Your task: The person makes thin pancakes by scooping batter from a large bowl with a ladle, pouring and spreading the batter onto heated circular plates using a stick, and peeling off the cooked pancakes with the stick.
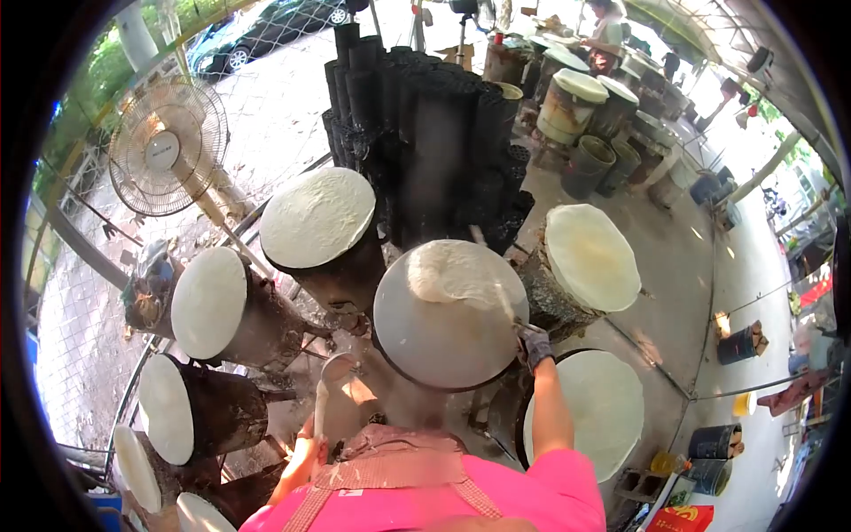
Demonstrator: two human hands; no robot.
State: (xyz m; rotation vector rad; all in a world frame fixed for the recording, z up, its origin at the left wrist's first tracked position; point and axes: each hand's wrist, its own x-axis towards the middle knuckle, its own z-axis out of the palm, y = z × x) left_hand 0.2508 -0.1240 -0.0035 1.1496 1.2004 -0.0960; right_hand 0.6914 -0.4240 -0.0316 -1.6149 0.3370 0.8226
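Observation:
My left hand [310, 448] is closed round the handle of a ladle [337, 368], whose bowl is up over the gap between the stoves. My right hand [534, 344], in a dark glove, grips a thin spreading stick [503, 297] at the right rim of the middle griddle [425, 341]. Pale batter [456, 273] lies on the far part of that griddle, under the stick. Right of my right arm is a round griddle [603, 412] covered with a pale sheet.
More covered griddles on dark drum stoves stand at the left [208, 301], upper left [319, 217] and right [592, 257]. Black cylinders [425, 124] are stacked ahead. A fan [164, 151] stands at left. A person [607, 35] is far back.

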